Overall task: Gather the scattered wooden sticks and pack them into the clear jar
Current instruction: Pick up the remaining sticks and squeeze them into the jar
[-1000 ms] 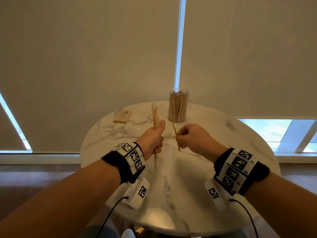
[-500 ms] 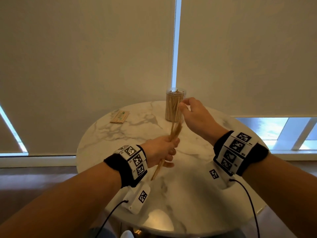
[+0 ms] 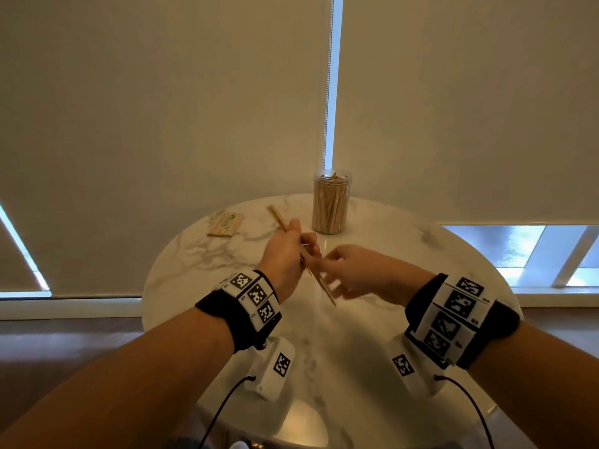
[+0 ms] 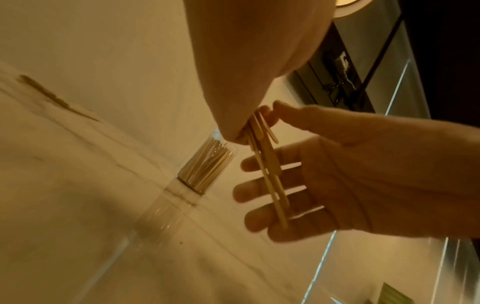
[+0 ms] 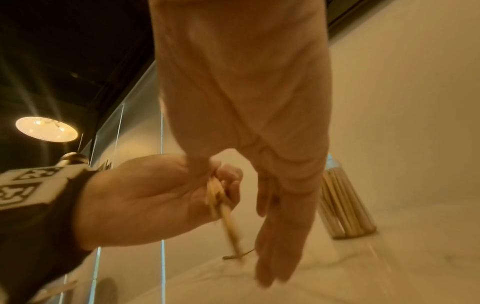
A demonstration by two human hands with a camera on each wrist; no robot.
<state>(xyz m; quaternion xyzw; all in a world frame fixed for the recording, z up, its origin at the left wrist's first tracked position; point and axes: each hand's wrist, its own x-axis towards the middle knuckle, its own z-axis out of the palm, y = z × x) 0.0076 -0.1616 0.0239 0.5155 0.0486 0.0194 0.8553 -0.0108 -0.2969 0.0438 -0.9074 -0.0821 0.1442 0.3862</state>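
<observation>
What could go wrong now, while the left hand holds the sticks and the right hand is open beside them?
1. The sticks jut unevenly from the left hand; one may slip out onto the table.
2. The right hand is open, fingers spread, so it may not catch it.
3. The jar looks nearly full.

tan wooden sticks (image 3: pixel 319 277); white grey-veined marble table (image 3: pixel 194 254); beige blinds (image 3: pixel 162 108).
</observation>
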